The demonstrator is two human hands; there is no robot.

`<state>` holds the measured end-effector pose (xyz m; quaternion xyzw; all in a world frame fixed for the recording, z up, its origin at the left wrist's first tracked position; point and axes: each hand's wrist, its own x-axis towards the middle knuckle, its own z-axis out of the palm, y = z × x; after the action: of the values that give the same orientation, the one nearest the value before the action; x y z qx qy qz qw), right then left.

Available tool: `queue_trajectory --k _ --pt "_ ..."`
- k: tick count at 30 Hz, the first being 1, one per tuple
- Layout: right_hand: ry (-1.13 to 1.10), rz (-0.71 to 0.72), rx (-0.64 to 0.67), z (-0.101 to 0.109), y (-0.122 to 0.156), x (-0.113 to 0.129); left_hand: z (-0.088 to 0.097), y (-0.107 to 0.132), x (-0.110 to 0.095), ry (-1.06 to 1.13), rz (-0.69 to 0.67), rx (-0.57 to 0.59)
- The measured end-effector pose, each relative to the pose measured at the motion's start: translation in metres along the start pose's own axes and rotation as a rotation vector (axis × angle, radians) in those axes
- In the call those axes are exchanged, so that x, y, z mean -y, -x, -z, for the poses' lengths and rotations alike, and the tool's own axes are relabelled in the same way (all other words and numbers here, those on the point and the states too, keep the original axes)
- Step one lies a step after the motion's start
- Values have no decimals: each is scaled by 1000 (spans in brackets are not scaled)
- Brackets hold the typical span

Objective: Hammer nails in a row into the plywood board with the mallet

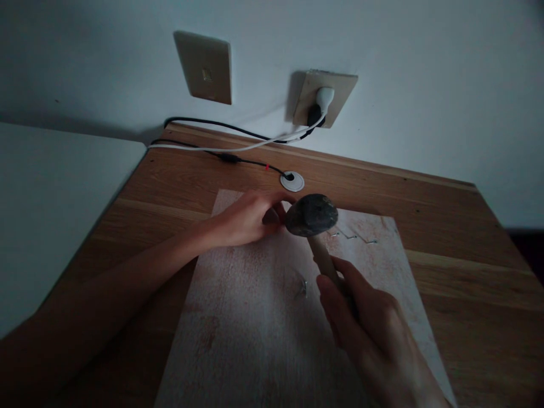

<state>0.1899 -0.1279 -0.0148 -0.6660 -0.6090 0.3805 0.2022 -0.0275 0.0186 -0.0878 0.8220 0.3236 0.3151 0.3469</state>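
Note:
My right hand [374, 323] is closed around the pale handle of a mallet [312, 215], whose dark, rounded head is raised over the far part of a whitish board [246, 323]. Just left of the mallet head, my left hand [249, 218] rests at the board's far side, with thumb and finger brought together. Whatever lies between those fingertips is hidden behind the mallet head. Several nails [352, 237] stand in a row in the board, to the right of the mallet head. A small heap of loose nails [303, 288] lies near the board's middle.
The board lies on a wooden desk [471, 283] against a white wall. Black and white cables [250, 148] run along the back edge to a wall socket [342, 96]. One cable enters a round grommet [297, 182]. A white surface [63, 204] borders the left.

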Motion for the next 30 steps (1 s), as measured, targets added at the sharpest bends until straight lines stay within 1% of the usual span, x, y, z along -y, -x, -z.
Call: queue_trajectory --k 4,9,14,18,20,23,27,30 --pt "-12 -7 -33 0 1 1 -1 0 2 6 7 -4" --pt "32 20 3 1 0 -1 -2 0 4 8 -8 -11" --pt "44 55 -64 2 0 -3 -1 1 3 15 8 -10" --pt "51 98 13 2 -3 -6 -1 1 2 5 5 -8" --pt "49 111 30 1 -3 -8 -1 1 2 4 3 -11" --pt "19 90 8 0 -1 -7 -1 1 2 -6 10 -15" --pt "31 62 29 -1 1 -3 -2 1 3 -4 9 -3" --pt "28 50 -23 1 6 -3 -2 1 3 1 -1 6"
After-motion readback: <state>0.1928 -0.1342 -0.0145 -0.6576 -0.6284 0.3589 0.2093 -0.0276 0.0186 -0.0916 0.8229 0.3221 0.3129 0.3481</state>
